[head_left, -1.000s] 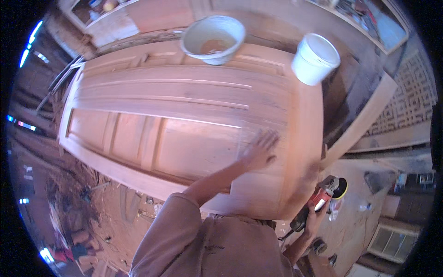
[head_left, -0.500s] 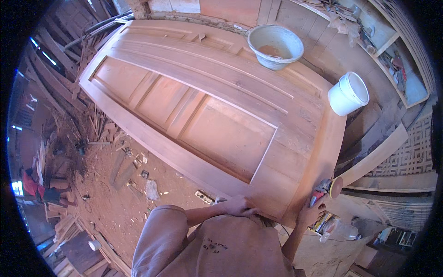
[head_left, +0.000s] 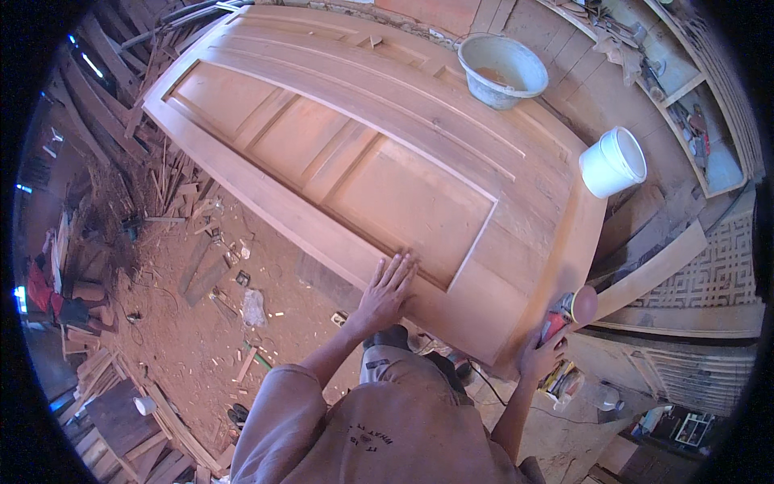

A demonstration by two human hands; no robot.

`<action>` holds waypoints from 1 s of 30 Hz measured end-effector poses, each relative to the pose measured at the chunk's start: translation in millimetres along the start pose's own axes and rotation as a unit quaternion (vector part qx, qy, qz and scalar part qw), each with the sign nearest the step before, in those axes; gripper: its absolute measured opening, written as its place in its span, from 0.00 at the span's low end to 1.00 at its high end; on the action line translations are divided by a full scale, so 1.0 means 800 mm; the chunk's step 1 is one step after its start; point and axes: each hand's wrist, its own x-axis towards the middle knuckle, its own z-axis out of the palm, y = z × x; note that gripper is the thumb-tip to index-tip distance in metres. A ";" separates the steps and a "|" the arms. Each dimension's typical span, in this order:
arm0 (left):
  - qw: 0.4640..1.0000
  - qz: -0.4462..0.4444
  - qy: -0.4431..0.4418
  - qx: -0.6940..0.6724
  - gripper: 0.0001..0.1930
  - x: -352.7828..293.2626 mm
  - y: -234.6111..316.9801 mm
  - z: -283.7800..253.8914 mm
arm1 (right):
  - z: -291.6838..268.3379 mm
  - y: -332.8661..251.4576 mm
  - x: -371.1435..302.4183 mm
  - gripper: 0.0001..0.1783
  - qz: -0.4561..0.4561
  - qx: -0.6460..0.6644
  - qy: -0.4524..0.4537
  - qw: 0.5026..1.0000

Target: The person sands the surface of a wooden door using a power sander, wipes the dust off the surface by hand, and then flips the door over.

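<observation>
A large panelled wooden door (head_left: 484, 315) lies before me, with sunken panels framed by raised rails. My left hand (head_left: 391, 289) rests palm down on its near frame, fingers stretched out beside the lower corner of a sunken panel. At the door's right end my right hand (head_left: 545, 355) grips a red and grey angle grinder (head_left: 556, 324). The grinder's round brownish disc (head_left: 584, 306) points up and away from the wood. A dark cord hangs below the right hand.
A grey basin (head_left: 504, 73) and a white bucket (head_left: 614, 163) stand along the door's far right side. Shelves with tools (head_left: 697, 133) are at right. Wood scraps and shavings litter the dirt floor (head_left: 185, 323). Another person (head_left: 44, 282) is at far left.
My left hand has moved forward from the near edge and now lies flat with fingers spread on the frame. The right hand still holds the grinder near the same corner. The view has shifted slightly.
</observation>
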 end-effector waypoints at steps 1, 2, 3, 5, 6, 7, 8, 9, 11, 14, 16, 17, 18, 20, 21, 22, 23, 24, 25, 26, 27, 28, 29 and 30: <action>1.000 0.001 0.008 0.004 0.38 -0.007 0.004 0.001 | 0.002 0.007 -0.005 0.47 -0.018 0.010 0.014 1.000; 1.000 0.001 0.016 0.008 0.38 -0.015 0.009 0.002 | 0.002 0.016 -0.009 0.47 -0.021 0.027 0.004 0.999; 1.000 -0.008 0.014 0.022 0.38 -0.025 0.013 0.004 | -0.006 0.014 -0.014 0.48 -0.026 0.046 -0.009 0.999; 0.998 -0.024 0.016 0.048 0.38 -0.047 0.025 0.007 | -0.011 0.018 -0.023 0.48 -0.050 0.093 -0.015 0.994; 0.998 -0.029 0.016 0.059 0.38 -0.057 0.036 0.009 | -0.008 0.028 -0.025 0.48 -0.057 0.110 -0.016 0.992; 0.996 -0.032 0.053 0.063 0.34 -0.069 0.049 0.004 | -0.001 0.039 -0.026 0.49 -0.065 0.129 -0.019 0.989; 0.996 -0.051 0.071 0.036 0.31 -0.083 0.057 0.005 | 0.005 0.050 -0.027 0.49 -0.072 0.148 -0.022 0.986; 0.993 -0.070 0.090 0.012 0.28 -0.099 0.063 0.004 | 0.010 0.056 -0.030 0.49 -0.093 0.174 -0.013 0.980; 0.980 -0.178 0.069 -0.062 0.21 -0.129 0.075 -0.003 | 0.010 0.066 -0.036 0.47 -0.114 0.190 -0.002 0.975; 0.914 -0.356 0.048 -0.187 0.15 -0.189 0.091 -0.001 | -0.035 0.045 -0.064 0.36 -0.108 0.142 0.047 0.983; 0.892 -0.345 0.173 -0.234 0.14 -0.260 0.078 0.043 | -0.061 0.027 -0.077 0.32 -0.139 0.225 0.091 0.960; 0.885 -0.379 0.130 -0.238 0.15 -0.292 0.080 0.059 | -0.071 0.012 -0.085 0.28 -0.198 0.256 0.084 0.942; 0.876 -0.408 0.088 -0.241 0.17 -0.327 0.080 0.076 | -0.072 -0.006 -0.092 0.28 -0.230 0.287 0.040 0.929; 0.939 -0.264 0.178 -0.134 0.22 -0.446 0.043 0.152 | -0.068 -0.048 -0.118 0.29 -0.298 0.283 0.007 0.911; 0.928 -0.319 0.093 -0.166 0.23 -0.481 0.049 0.165 | -0.060 -0.060 -0.123 0.29 -0.328 0.233 0.032 0.915; 0.908 -0.371 0.006 -0.194 0.23 -0.515 0.055 0.173 | -0.053 -0.066 -0.126 0.29 -0.357 0.183 0.056 0.914; 0.883 -0.415 -0.009 -0.217 0.23 -0.558 0.058 0.187 | -0.043 -0.067 -0.131 0.29 -0.365 0.185 0.044 0.912; 0.855 -0.460 -0.023 -0.237 0.22 -0.600 0.057 0.201 | -0.032 -0.071 -0.137 0.29 -0.373 0.190 0.031 0.908; 0.812 -0.528 -0.040 -0.245 0.22 -0.646 0.058 0.214 | -0.023 -0.073 -0.147 0.29 -0.378 0.190 0.016 0.906; 0.760 -0.595 -0.059 -0.253 0.22 -0.681 0.062 0.225 | -0.016 -0.070 -0.149 0.29 -0.374 0.207 0.009 0.904; 0.752 -0.604 -0.065 -0.257 0.23 -0.704 0.059 0.230 | -0.008 -0.068 -0.147 0.29 -0.371 0.225 -0.001 0.901; 0.742 -0.613 -0.072 -0.263 0.23 -0.722 0.059 0.235 | -0.003 -0.068 -0.147 0.29 -0.368 0.242 -0.010 0.898; 0.732 -0.622 -0.078 -0.268 0.23 -0.739 0.060 0.239 | 0.000 -0.068 -0.146 0.28 -0.371 0.240 -0.015 0.897; 0.746 -0.604 -0.079 -0.269 0.24 -0.741 0.067 0.240 | -0.001 -0.067 -0.144 0.28 -0.374 0.231 -0.021 0.898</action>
